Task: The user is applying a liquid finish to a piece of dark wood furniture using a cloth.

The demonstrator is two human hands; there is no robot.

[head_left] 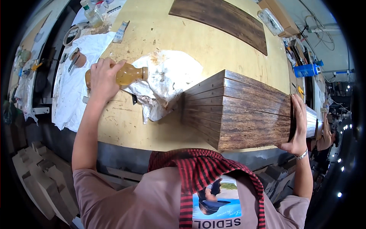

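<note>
The left hand (102, 77) was wrapped around a small plastic bottle (127, 74) of amber liquid, holding it on its side with the capped end pointing toward a crumpled white rag (171, 78). The bottle's neck lay just over the rag's edge; whether it touched the cloth could not be told.

The right hand (299, 124) lay flat and open against the far right end of a stack of dark brown wooden boards (244, 110), fingers straight and pressed to the end grain, a metal bracelet (303, 154) at the wrist. The stack stood on the pale wooden table (213, 45), near its front edge, its left end touching or just beside the rag. The two hands were well apart, with the rag and the stack between them.

A single dark board (225, 19) lay flat at the back of the table. To the left, a larger white stained cloth (74, 84) hung over the table's edge, with a roll of tape (72, 32) and a second small bottle (91, 13) beyond it. A blue container (307, 70) stood on a cluttered bench to the right. Pale wooden blocks (42, 175) were piled on the floor at lower left.
</note>
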